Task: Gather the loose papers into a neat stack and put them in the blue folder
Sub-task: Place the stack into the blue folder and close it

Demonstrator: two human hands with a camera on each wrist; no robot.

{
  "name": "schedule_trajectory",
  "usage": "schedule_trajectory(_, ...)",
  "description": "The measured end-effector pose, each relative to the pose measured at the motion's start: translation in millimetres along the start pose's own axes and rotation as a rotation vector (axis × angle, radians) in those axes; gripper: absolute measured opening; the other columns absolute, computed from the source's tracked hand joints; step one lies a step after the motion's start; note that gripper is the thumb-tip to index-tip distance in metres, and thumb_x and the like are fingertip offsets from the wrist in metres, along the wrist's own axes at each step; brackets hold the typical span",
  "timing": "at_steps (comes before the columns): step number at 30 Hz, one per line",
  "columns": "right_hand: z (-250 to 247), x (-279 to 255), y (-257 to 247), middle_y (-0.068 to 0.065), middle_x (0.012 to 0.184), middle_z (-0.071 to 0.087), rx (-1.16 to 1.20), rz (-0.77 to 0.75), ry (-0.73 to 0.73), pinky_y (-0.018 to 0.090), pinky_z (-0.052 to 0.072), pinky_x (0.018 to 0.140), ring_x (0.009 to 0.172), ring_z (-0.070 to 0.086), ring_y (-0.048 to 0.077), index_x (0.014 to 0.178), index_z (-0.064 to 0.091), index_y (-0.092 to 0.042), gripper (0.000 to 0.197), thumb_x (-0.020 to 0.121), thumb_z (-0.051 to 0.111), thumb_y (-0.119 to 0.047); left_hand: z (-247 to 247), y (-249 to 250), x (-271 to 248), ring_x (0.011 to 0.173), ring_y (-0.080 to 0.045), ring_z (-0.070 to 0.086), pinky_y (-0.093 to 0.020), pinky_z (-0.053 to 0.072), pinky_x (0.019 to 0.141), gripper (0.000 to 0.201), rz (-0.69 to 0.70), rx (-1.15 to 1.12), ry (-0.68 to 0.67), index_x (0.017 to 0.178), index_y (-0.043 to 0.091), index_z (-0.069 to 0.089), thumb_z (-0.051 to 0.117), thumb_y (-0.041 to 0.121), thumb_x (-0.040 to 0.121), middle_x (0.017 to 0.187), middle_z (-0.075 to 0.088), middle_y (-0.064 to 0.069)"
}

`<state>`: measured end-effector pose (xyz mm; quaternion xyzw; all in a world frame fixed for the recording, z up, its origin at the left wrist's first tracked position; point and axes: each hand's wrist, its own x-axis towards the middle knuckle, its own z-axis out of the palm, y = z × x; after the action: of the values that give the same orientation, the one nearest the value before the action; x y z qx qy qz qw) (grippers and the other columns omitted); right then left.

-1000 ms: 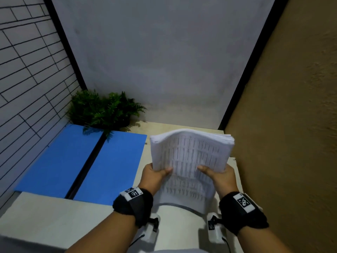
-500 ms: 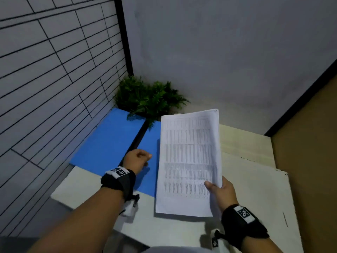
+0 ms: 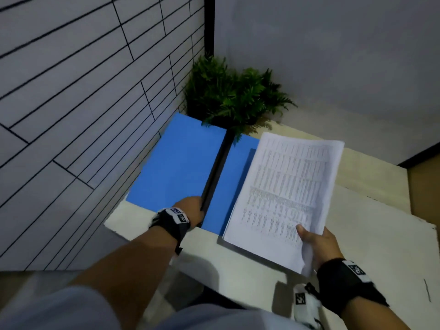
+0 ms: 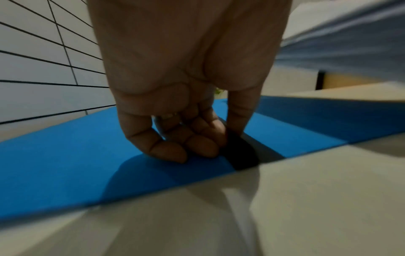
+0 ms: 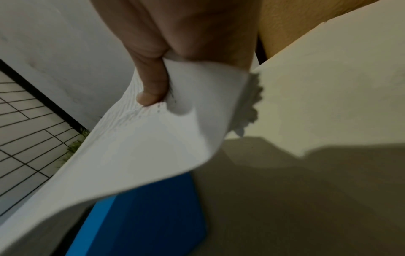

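The blue folder (image 3: 181, 163) lies open on the table's left part, with a black spine (image 3: 216, 167) down its middle. My left hand (image 3: 190, 208) is at the spine's near end. In the left wrist view its curled fingers (image 4: 175, 152) rest on the folder's left panel (image 4: 65, 164) and its thumb presses the far side of the spine (image 4: 243, 155). My right hand (image 3: 319, 244) holds the stack of printed papers (image 3: 285, 191) by its near right corner, thumb (image 5: 153, 86) on top. The stack (image 5: 142, 147) hangs tilted above the folder's right panel (image 5: 142, 216).
A green potted plant (image 3: 233, 96) stands in the corner behind the folder. A tiled wall (image 3: 83, 103) runs close along the left. The pale table (image 3: 369, 246) stretches out to the right of the papers, ending at a brown wall.
My left hand has come down from above the folder onto the near end of its spine. The paper stack has tilted and sunk a little over the right panel.
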<state>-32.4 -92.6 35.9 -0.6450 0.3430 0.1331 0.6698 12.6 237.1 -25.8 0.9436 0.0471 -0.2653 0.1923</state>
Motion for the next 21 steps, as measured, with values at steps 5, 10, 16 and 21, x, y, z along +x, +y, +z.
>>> schedule_trajectory(5, 6, 6, 8, 0.017, 0.115, 0.068, -0.006, 0.032, -0.049, 0.052, 0.048, 0.096, 0.103, 0.066, 0.036, 0.124, 0.059, -0.004, 0.036, 0.089, 0.061, -0.002, 24, 11, -39, 0.069, -0.022, 0.05, -0.026, 0.034, 0.052, 0.033, 0.031, 0.051, -0.241, 0.06, 0.017, 0.042, 0.064, 0.027, 0.083, 0.061, 0.043, 0.002)
schedule_trajectory(10, 25, 18, 11, 0.014, 0.11, 0.068, -0.057, 0.08, -0.136, 0.036, 0.053, 0.081, 0.095, 0.067, 0.028, 0.122, 0.057, -0.003, 0.034, 0.088, 0.063, -0.003, 21, -3, -56, 0.065, -0.018, 0.054, -0.028, 0.044, 0.061, 0.037, -0.017, -0.084, -0.344, 0.053, 0.017, 0.053, 0.066, 0.033, 0.083, 0.064, 0.062, -0.007)
schedule_trajectory(16, 44, 42, 26, 0.017, 0.132, 0.058, -0.411, 0.142, -0.131, 0.048, 0.048, 0.098, 0.111, 0.061, 0.037, 0.137, 0.045, -0.003, 0.095, 0.059, 0.088, -0.032, -1, -64, -62, 0.108, -0.036, 0.058, -0.042, 0.049, 0.088, 0.023, -0.389, -0.309, 0.326, 0.094, 0.021, 0.063, 0.07, 0.039, 0.081, 0.106, 0.061, -0.008)
schedule_trajectory(21, 45, 47, 26, 0.017, 0.15, 0.039, -0.587, 0.177, -0.073, 0.042, 0.039, 0.107, 0.132, 0.044, 0.037, 0.147, 0.027, 0.001, 0.089, 0.078, 0.079, -0.021, -5, -109, -70, 0.119, -0.043, 0.054, -0.048, 0.045, 0.099, 0.064, -0.593, -0.352, 0.343, 0.136, 0.007, 0.048, 0.069, 0.036, 0.083, 0.133, 0.054, -0.021)
